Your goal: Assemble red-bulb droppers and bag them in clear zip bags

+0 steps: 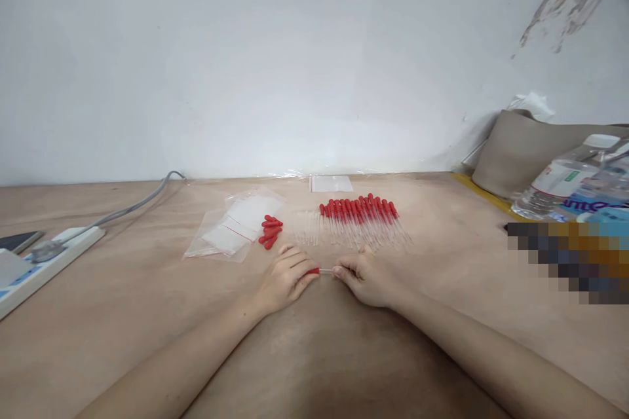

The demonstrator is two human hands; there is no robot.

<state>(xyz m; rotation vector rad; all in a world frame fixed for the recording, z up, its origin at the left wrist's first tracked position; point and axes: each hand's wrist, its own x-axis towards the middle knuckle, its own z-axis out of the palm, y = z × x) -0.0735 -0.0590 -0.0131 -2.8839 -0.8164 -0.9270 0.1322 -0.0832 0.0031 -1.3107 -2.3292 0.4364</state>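
Observation:
My left hand (287, 278) pinches a red rubber dropper bulb (313, 271), most of it hidden under the fingers. A thin clear dropper tube (325, 270) runs from the bulb's mouth to my right hand (366, 277), whose thumb and fingers are closed on its other end. Just beyond the left hand lies a small group of loose red bulbs (270, 233). Several bare clear tubes (305, 229) lie side by side past the hands. To their right is a row of droppers (361, 213) with red bulbs pointing to the wall.
Clear zip bags (230, 229) overlap at the left, and another small bag (331, 184) lies near the wall. A white power strip (73, 242) with a grey cable (142, 205) is at far left. At the right stand a water bottle (555, 180) and a grey-brown container (506, 154).

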